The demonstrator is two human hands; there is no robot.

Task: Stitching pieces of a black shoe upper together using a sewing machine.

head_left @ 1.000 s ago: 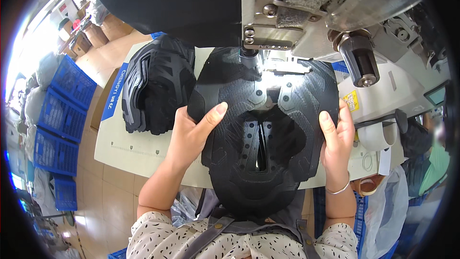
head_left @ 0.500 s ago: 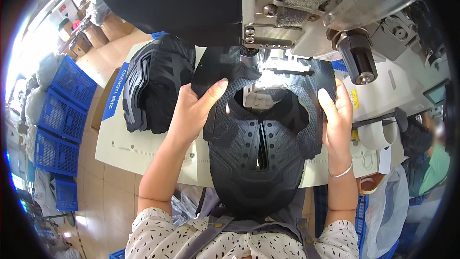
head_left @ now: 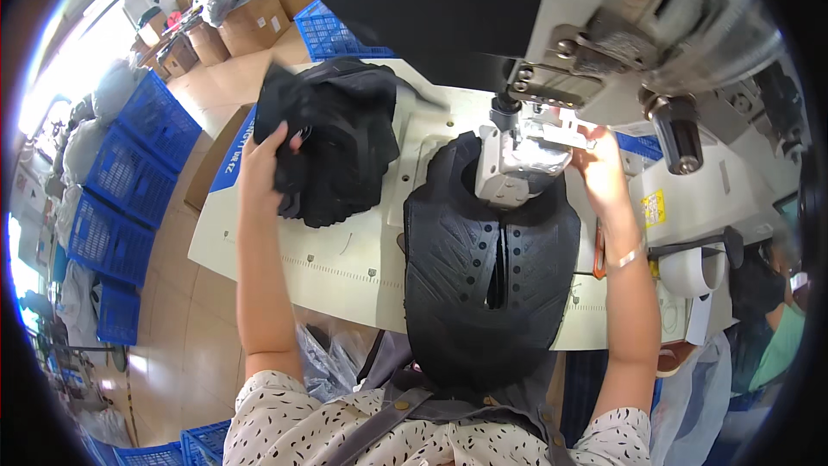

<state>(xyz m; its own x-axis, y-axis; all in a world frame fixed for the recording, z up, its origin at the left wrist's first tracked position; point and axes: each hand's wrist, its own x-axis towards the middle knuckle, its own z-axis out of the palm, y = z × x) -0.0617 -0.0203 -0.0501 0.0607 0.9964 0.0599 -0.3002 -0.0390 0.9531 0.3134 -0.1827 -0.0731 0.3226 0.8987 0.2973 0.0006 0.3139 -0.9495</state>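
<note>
A black shoe upper [head_left: 448,267] with two rows of eyelets lies around the metal post [head_left: 509,168] of a sewing machine, its toe end hanging over the table's near edge. At the left is a pile of black shoe uppers [head_left: 349,147]. My left hand [head_left: 266,160] is closed on the left side of a dark upper there, which is blurred by motion. My right hand [head_left: 601,173] is beside the post, under the lit sewing head, with its fingers curled. What these fingers grip, if anything, is lost in the glare.
The machine's dark body [head_left: 414,9] overhangs the pale table [head_left: 345,272]. Blue crates [head_left: 112,216] line the floor at left, with cardboard boxes [head_left: 254,30] farther back. A white cylindrical part [head_left: 690,272] sits at right, and another person's green sleeve [head_left: 780,345] shows beyond.
My left hand has let go of the upper at the post and moved left to the pile, which is now disturbed. My right hand has shifted up toward the sewing head. The view has turned.
</note>
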